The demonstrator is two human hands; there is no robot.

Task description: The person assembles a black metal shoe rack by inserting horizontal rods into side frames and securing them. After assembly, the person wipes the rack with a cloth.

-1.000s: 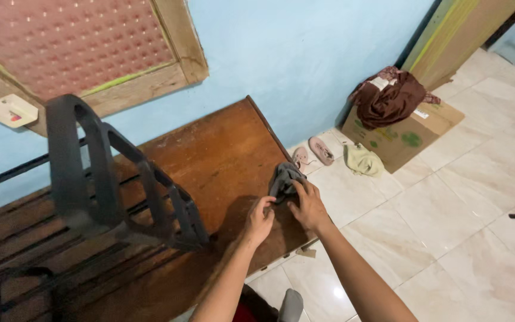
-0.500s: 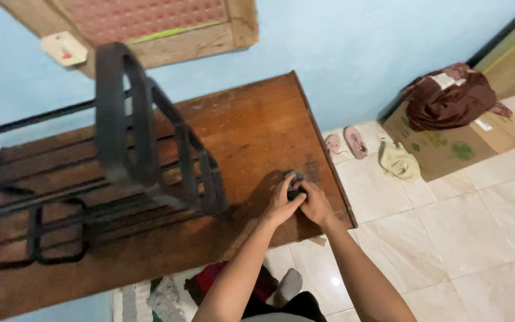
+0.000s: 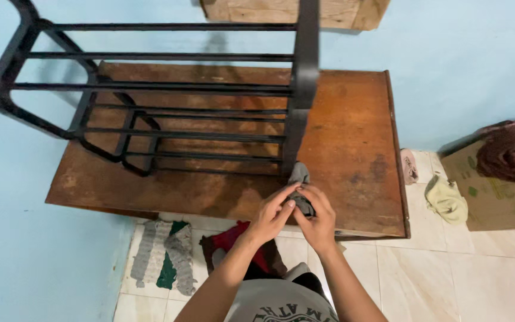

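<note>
Both of my hands hold a small grey cloth [image 3: 300,179] over the front edge of a worn brown wooden table [image 3: 353,149]. My left hand [image 3: 270,216] pinches the cloth from the left. From the right, my right hand [image 3: 317,219] closes around it. The cloth's upper end sticks up just in front of the foot of a black metal rack [image 3: 180,113], which lies on the table and fills its left and middle parts.
The table stands against a light blue wall. On the tiled floor under me lie a grey-and-green rag [image 3: 162,262] and a red cloth [image 3: 236,238]. To the right are a pale cloth [image 3: 446,200], a slipper [image 3: 409,166] and cardboard [image 3: 496,191] with a brown garment [image 3: 511,152].
The view has swung, so the rack now appears wide across the table top. My hands stay together on the grey cloth at the table's front edge.
</note>
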